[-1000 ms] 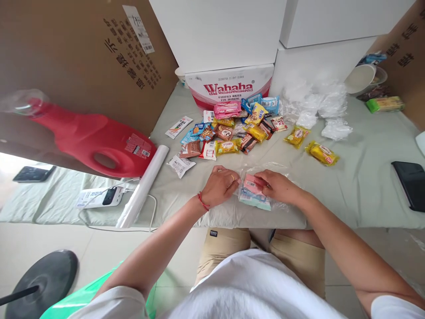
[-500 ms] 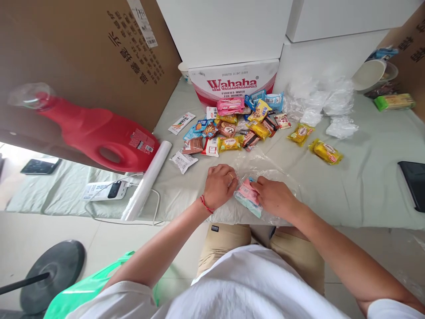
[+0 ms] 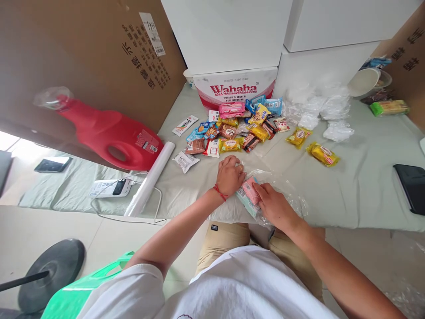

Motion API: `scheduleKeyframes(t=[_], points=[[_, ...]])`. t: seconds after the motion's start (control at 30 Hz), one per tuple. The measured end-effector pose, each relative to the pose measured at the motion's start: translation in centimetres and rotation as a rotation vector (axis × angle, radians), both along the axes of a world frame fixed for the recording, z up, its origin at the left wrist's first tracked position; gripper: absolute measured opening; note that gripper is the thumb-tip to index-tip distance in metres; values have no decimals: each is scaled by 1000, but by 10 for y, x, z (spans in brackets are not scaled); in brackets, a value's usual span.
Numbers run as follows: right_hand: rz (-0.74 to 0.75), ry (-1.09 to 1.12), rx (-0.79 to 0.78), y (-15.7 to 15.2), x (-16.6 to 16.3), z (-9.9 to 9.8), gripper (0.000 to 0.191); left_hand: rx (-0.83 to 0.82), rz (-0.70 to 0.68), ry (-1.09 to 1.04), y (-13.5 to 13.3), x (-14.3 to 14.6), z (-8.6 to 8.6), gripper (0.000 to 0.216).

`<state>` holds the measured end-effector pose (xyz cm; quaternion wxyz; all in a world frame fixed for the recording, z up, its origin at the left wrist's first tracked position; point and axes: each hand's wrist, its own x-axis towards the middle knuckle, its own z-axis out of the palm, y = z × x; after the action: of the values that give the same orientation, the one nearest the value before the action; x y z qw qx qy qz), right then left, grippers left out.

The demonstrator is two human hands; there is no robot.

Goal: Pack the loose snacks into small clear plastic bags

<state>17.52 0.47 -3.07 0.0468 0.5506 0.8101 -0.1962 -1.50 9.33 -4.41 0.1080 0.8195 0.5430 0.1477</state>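
A clear plastic bag [image 3: 282,186] lies at the table's near edge with a pink snack packet [image 3: 250,191] and a pale blue packet [image 3: 245,201] inside. My left hand [image 3: 230,176] is curled closed on the bag's left edge, a ring on one finger and a red string on the wrist. My right hand [image 3: 274,206] grips the bag and the packets from the right. Beyond my hands lies a heap of snack packets [image 3: 232,128] in pink, yellow, brown and blue.
A red jug [image 3: 106,133] lies on its side at the left beside a white roll [image 3: 151,177] and a power strip [image 3: 111,188]. A Wahaha carton [image 3: 235,86], crumpled clear bags [image 3: 318,106], two yellow packets [image 3: 322,153] and a black phone [image 3: 411,184] are further off.
Both hands have shifted slightly with the bag, and the pink packet has turned more diagonal. The camera view has swung a little to the left.
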Motion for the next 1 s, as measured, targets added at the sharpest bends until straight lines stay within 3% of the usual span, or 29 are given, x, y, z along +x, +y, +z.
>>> scheduleKeyframes(t=[0.13,0.27,0.4,0.47,0.53,0.6,0.67,0.73,0.87,0.93,1.0], points=[[8,-51,18,-8,-2,-2,61,58,60,-69,7,-1,-4,9],[-6,-98,68,-12,-9,4,56,315,152,-145,3,-8,4,24],[-33,-108,77,-11,-13,8,53,690,245,-208,-33,-20,29,17],[-37,-104,76,-11,-13,7,54,779,114,-240,-59,-21,39,14],[-34,-88,81,-12,-12,6,56,692,-174,-242,-82,-17,43,20],[-31,-59,82,-15,-12,5,53,526,-363,-216,-94,-9,37,25],[-34,-30,81,-18,-12,3,48,365,-339,-189,-95,0,25,29],[-37,17,81,-20,-7,1,48,248,-213,-176,-89,6,10,30],[-36,250,50,-6,21,0,45,160,-139,-155,-76,9,-11,27],[-164,291,146,11,38,0,39,148,-161,-141,-74,9,-15,26],[-361,199,281,31,50,-1,42,152,-175,-123,-74,9,-16,25]])
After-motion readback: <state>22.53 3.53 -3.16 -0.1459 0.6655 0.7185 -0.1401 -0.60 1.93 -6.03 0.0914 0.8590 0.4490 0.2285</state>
